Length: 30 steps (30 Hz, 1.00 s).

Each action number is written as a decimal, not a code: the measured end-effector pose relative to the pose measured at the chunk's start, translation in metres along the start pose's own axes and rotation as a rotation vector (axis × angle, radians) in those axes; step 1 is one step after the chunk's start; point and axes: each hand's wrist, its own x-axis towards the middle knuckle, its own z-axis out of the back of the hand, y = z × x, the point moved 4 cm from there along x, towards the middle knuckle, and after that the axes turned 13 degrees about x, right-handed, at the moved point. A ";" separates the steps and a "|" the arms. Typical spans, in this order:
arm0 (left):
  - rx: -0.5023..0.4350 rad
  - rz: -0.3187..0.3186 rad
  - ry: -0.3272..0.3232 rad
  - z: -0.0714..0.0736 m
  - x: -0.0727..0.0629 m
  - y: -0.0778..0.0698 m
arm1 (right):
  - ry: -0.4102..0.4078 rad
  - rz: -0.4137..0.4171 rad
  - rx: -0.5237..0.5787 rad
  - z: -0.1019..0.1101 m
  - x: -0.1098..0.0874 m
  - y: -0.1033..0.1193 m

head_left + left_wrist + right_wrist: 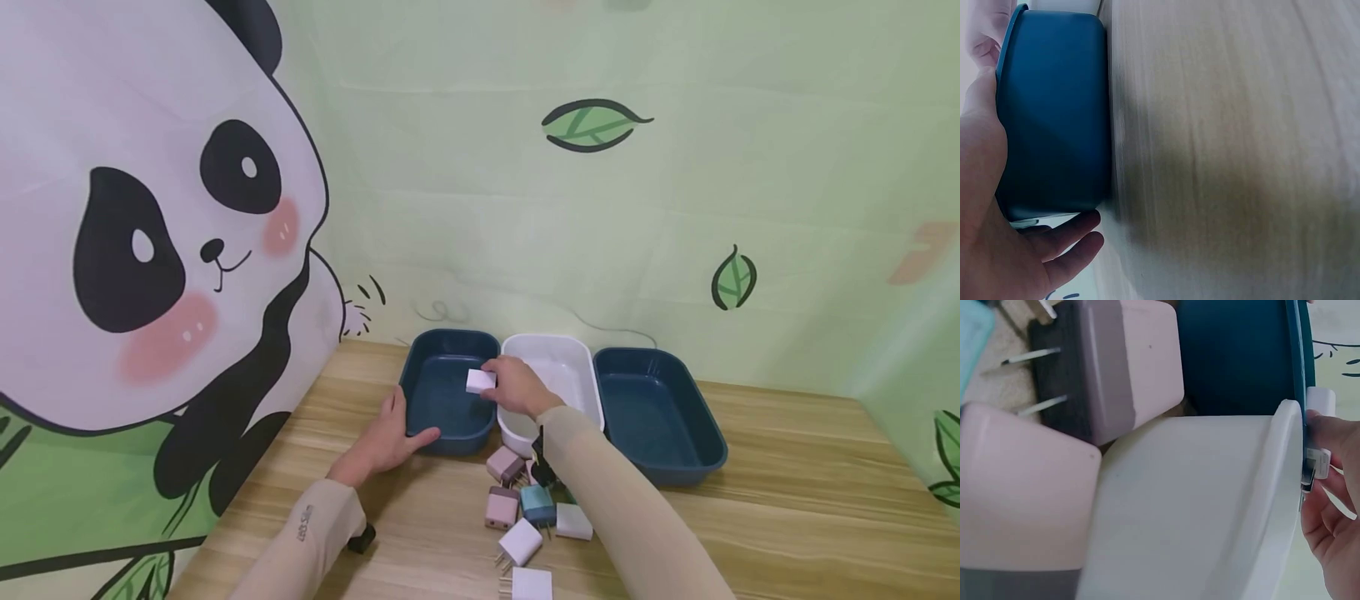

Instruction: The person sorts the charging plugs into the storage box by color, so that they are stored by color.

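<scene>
My right hand [519, 387] pinches a white charger plug [480, 381] between thumb and fingers, over the right side of the left blue tray [450, 444]. In the right wrist view, the plug [1320, 400] shows past the tray rims, partly hidden by the fingers. My left hand [384, 437] rests at the near left corner of that tray. Its thumb lies along the front rim, and its fingers stretch out along the left side. In the left wrist view, the left hand [997, 206] spans the corner of the blue tray [1054, 112] with fingers fairly straight.
Beside the left tray stand a white tray [581, 367] and a second blue tray [693, 477]. In front lie several charger plugs, among them a pink one [502, 507], a teal and blue one [537, 504] and a white one [521, 542]. A panda-printed cloth [465, 167] hangs behind.
</scene>
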 end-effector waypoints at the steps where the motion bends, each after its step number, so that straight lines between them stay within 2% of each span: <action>1: -0.002 -0.005 -0.001 0.000 0.000 -0.001 | -0.008 0.002 -0.019 0.001 0.000 -0.001; 10: -0.018 -0.025 0.003 -0.004 0.004 -0.007 | -0.066 0.000 -0.059 0.009 -0.003 -0.013; 16: -0.014 -0.004 0.004 -0.002 0.004 0.000 | -0.031 0.048 -0.062 0.018 -0.011 -0.012; 22: -0.006 -0.006 0.004 -0.001 0.002 0.001 | 0.037 0.073 -0.117 0.036 -0.033 -0.007; 30: 0.003 -0.008 0.011 0.000 0.000 -0.001 | 0.096 0.115 -0.135 0.055 -0.076 -0.001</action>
